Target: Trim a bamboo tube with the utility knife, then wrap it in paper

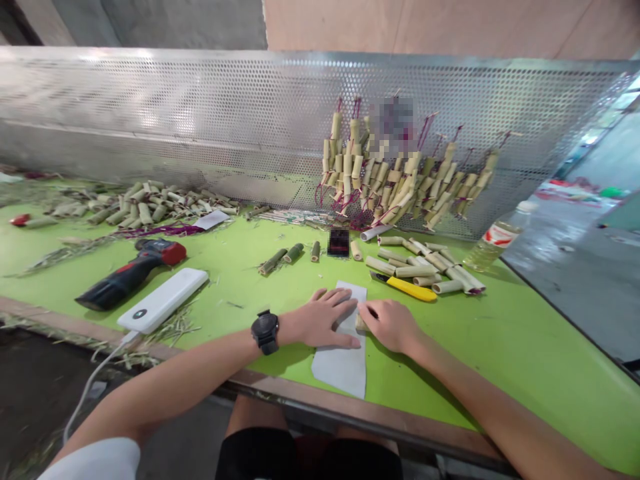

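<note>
A pale grey strip of paper (345, 370) lies on the green tabletop before me. Spread flat across its upper part is my left hand (327, 320), fingers stretched out, with a dark watch on the wrist. At the strip's right edge my right hand (393, 323) is closed round a short bamboo piece (361, 324), mostly hidden under the fingers. Beyond that hand lies a yellow utility knife (413, 289) beside a pile of cut bamboo pieces (415, 270). A few more short bamboo pieces (294, 253) lie past my left hand.
A cordless drill (127, 273) and a white power bank (163, 301) with a cable lie left. Behind are a heap of bamboo pieces (145, 210) and bamboo figures (390, 180) hung on a perforated metal panel (225, 120). A bottle (500, 237) stands at the right edge.
</note>
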### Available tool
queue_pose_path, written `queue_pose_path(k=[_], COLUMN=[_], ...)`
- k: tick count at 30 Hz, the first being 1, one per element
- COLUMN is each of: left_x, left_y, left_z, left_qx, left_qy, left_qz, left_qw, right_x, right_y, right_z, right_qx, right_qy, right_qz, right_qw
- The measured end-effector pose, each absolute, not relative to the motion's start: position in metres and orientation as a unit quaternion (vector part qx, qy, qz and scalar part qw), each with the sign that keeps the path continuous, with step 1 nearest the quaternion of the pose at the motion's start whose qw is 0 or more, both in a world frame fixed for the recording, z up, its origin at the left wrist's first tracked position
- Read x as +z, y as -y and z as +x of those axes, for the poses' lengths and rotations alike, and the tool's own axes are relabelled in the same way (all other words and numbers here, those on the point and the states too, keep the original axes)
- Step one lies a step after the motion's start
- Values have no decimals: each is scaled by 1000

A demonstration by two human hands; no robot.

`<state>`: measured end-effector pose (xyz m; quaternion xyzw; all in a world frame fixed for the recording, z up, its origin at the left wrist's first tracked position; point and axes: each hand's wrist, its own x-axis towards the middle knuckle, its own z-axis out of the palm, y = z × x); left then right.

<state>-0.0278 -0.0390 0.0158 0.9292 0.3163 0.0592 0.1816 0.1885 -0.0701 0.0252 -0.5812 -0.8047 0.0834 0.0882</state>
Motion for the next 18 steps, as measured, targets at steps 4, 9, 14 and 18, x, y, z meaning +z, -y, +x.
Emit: queue_pose_path(k=[4,9,14,18], left_x=[14,12,11,11], left_y=[39,38,37,37], left_z=[-28,-29,-29,-29], left_qx=[64,74,74,75], left_qy=[-313,-311,-312,-317], left_qz=[931,932,932,930], left_qw=[177,172,170,168], right_x=[27,30,28,30], right_y=[65,62,68,67], right_z=[190,190,182,181], right_qx=[22,-77,-25,-67], right_qy=[798,756,815,768], right_qz=[-599,-648,-577,-636], right_qw=[69,53,50,33])
